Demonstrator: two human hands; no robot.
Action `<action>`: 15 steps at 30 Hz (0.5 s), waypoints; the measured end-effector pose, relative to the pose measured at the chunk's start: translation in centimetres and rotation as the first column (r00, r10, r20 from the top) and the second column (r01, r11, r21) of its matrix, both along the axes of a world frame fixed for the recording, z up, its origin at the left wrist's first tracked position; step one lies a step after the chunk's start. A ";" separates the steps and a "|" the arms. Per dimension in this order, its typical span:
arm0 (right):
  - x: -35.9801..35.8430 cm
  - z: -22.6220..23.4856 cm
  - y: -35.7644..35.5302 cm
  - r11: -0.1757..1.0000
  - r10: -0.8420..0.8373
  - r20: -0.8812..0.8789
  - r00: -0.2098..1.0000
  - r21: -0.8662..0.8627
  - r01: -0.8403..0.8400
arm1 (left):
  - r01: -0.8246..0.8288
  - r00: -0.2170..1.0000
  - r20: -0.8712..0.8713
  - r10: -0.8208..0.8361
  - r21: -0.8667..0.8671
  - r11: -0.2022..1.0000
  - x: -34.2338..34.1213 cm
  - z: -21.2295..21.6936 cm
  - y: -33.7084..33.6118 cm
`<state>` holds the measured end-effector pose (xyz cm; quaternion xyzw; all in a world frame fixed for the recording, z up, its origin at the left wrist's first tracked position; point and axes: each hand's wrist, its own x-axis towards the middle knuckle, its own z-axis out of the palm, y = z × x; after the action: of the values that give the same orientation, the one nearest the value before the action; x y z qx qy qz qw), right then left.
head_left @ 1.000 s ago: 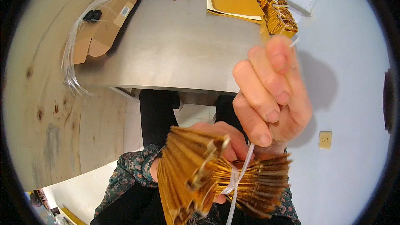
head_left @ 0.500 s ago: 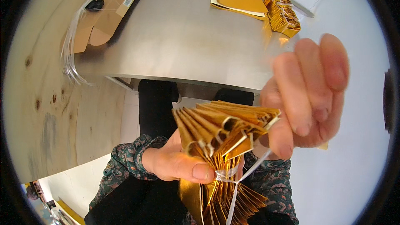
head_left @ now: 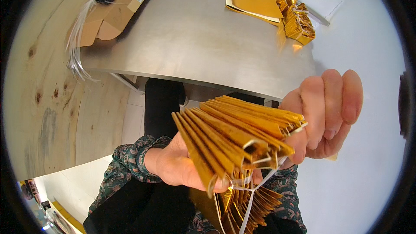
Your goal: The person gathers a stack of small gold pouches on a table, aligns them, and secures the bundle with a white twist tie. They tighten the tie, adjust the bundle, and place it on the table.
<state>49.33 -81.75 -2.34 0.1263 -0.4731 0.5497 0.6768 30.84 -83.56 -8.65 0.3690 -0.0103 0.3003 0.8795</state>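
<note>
A pleated gold paper fan (head_left: 236, 136), tied at its middle with a thin white strip (head_left: 253, 190), is held close under the camera. My left hand (head_left: 182, 169) grips it from below at the tied middle, thumb across the folds. My right hand (head_left: 325, 112) closes on the right ends of the upper folds, spreading them outward. The lower half of the fan hangs down toward my lap.
A grey metal table (head_left: 195, 47) lies ahead. Flat gold sheets (head_left: 253, 0) and a pile of folded gold fans (head_left: 297, 19) sit at its far right. A brown cardboard piece (head_left: 112, 15) with clear plastic strips (head_left: 78, 47) lies at the left.
The fan has been turned and raised toward the camera, its upper folds now spread wider to the right. My right hand shifted from above the fan to its right ends.
</note>
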 end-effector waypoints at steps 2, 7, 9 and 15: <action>-0.2 0.0 -0.2 1.000 -0.007 -0.014 1.000 -0.009 0.006 | -0.042 0.998 0.037 0.041 0.017 0.999 0.2 0.1 -0.2; 0.4 0.3 -0.8 0.955 -0.009 -0.009 1.000 -0.297 0.006 | -0.341 0.930 0.182 0.318 0.113 0.933 2.2 0.7 -0.7; 0.9 0.5 -0.5 0.921 -0.023 0.023 0.999 -0.388 0.030 | -0.458 0.878 0.233 0.418 0.151 0.876 3.5 1.2 -0.7; 3.1 1.0 1.3 0.920 0.137 -0.029 0.990 -0.366 -0.138 | -0.667 0.740 0.267 0.617 0.403 0.626 6.3 3.3 0.5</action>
<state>52.48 -80.46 -1.34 0.0312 -0.3508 0.6744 0.6490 37.11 -83.09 -5.31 0.5352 0.0036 0.6006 0.5939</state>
